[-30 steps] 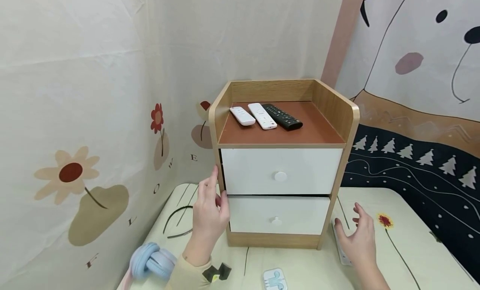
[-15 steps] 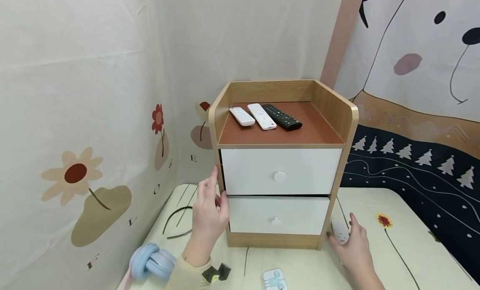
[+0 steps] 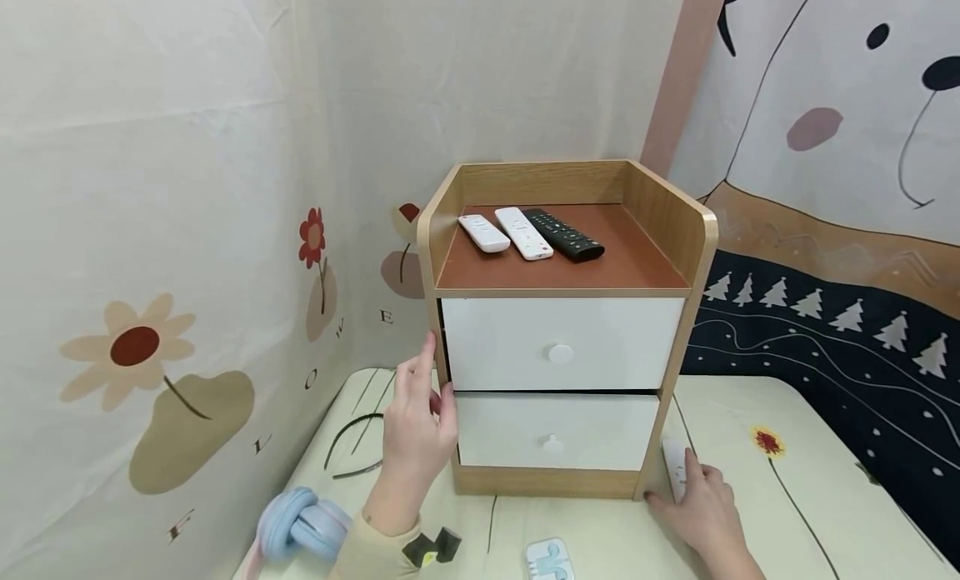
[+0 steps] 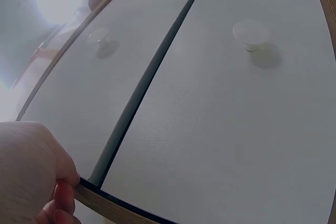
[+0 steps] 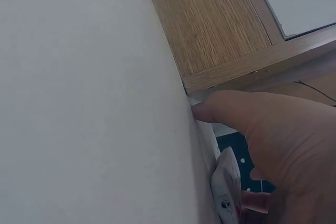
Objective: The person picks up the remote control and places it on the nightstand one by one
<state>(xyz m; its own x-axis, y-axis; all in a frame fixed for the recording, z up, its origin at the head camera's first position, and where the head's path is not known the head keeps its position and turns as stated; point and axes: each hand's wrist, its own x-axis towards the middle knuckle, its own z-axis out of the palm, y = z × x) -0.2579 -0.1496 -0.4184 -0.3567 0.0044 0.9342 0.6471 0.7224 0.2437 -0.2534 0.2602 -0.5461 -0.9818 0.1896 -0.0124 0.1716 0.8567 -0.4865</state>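
A small wood-trimmed cabinet (image 3: 558,480) with two white drawers stands in the middle of the head view. My left hand (image 3: 416,434) rests against its left side edge, index finger pointing up. In the left wrist view the thumb of that hand (image 4: 31,171) lies at the edge near the gap between the drawers. Low on the right, my right hand (image 3: 705,505) is around a white remote control (image 3: 674,467) lying beside the cabinet. In the right wrist view the thumb is apart from the remote control (image 5: 227,187), near the cabinet's bottom corner, while fingertips touch its far side.
Two white remotes (image 3: 523,233) and a black remote (image 3: 564,234) lie on the cabinet's brown top (image 3: 480,273). A boxed pair of earphones (image 3: 550,558) sits in front. At left are a blue knotted object (image 3: 303,522) and a dark curved band (image 3: 352,430).
My right hand has moved left and down to the white remote control beside the cabinet; that remote's position shifted slightly as the hand reached it. My left hand stays on the cabinet's side.
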